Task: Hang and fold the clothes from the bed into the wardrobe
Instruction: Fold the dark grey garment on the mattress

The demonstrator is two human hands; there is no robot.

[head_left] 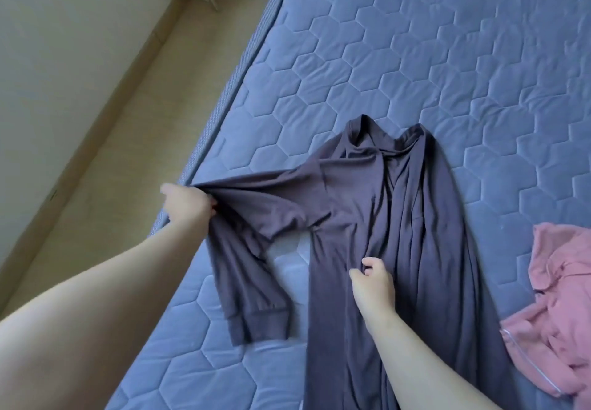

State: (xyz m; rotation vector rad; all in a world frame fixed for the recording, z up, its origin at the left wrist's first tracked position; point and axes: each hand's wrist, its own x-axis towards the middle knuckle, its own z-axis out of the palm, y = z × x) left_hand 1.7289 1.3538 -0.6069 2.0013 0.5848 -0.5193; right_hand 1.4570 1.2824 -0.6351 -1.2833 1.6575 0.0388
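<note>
I have the dark long-sleeved top (pixel 415 217) lying face up on the bed (pixel 447 57), collar pointing away from me and the body running down toward the bottom edge of the view. It is bunched into long folds down the middle, so it is not yet flat enough to fold.

My left hand (pixel 188 203) grips the sleeve (pixel 256 249) about halfway along, fingers curled round the cloth, right at the left edge of the bed. The sleeve is drawn taut from the shoulder out to that hand, and the rest hangs back down to the cuff (pixel 259 326), which rests on the bed. I judge the pull is there to spread the sleeve sideways and take the twist out of it.

My right hand (pixel 374 281) pinches a ridge of fabric in the middle of the body between thumb and fingers. That looks like an anchor, keeping the top from sliding across while the left hand pulls, or a grip to tug the folds apart.

A pink garment (pixel 559 329) lies crumpled at the right, apart from the dark top, waiting its turn. The wardrobe is not in view. The floor (pixel 128 153) runs along the left of the bed.
</note>
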